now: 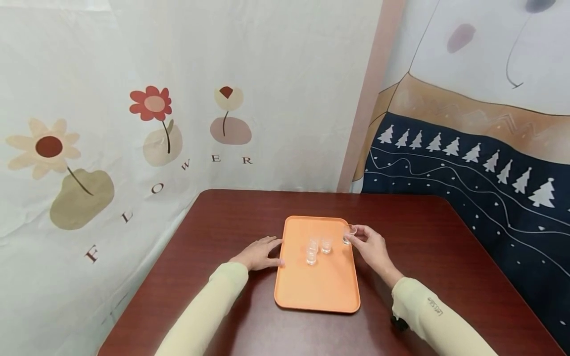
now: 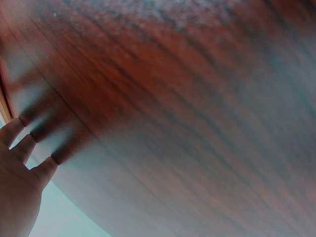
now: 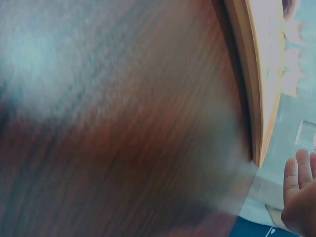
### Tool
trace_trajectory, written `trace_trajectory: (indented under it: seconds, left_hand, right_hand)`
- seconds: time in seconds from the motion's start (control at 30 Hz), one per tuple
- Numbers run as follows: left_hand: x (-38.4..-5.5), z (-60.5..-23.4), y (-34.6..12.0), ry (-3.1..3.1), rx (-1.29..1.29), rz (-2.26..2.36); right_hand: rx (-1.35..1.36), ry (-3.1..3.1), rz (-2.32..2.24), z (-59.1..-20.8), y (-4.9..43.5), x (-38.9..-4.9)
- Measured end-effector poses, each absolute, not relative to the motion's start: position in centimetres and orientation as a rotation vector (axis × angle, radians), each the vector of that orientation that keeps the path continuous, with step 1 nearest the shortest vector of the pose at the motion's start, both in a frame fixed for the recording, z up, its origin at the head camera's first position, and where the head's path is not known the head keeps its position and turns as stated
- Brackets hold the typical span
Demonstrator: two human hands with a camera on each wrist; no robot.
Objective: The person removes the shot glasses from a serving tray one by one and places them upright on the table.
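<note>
An orange tray (image 1: 318, 291) lies on the dark red wooden table, carrying several small clear shot glasses, among them one shot glass (image 1: 311, 257) at the front and another shot glass (image 1: 326, 246) to its right. My right hand (image 1: 371, 249) pinches a clear shot glass (image 1: 347, 234) between thumb and fingers over the tray's right edge. In the right wrist view that held glass (image 3: 307, 134) shows past the fingertips. My left hand (image 1: 258, 254) rests at the tray's left edge, fingers extended, thumb at the rim. The left wrist view shows its fingers (image 2: 45, 170) spread over the table.
The table (image 1: 213, 217) stretches around the tray on all sides. Behind it hangs a pale cloth (image 1: 285, 99) printed with flowers and letters. A second cloth (image 1: 445, 173) with white trees on dark blue hangs at the right.
</note>
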State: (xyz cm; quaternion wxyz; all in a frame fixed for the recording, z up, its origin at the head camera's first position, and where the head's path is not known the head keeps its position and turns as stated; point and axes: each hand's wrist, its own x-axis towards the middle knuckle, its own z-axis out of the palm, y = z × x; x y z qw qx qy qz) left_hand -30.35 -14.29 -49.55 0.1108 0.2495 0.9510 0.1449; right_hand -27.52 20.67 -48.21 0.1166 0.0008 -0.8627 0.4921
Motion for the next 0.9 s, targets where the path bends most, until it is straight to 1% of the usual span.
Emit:
trace_trajectory:
  seconds: [0.4,0.9]
  left_hand:
    - [-30.1,-49.4,-14.3,2.789,0.735,0.447]
    - [-30.1,-49.7,-14.4,2.782,0.739,0.429]
  right_hand:
    - [-0.105,-2.43,1.391,-48.8,22.8,-29.0]
    - [-0.313,-2.452,1.332,-49.1,24.8,-30.4]
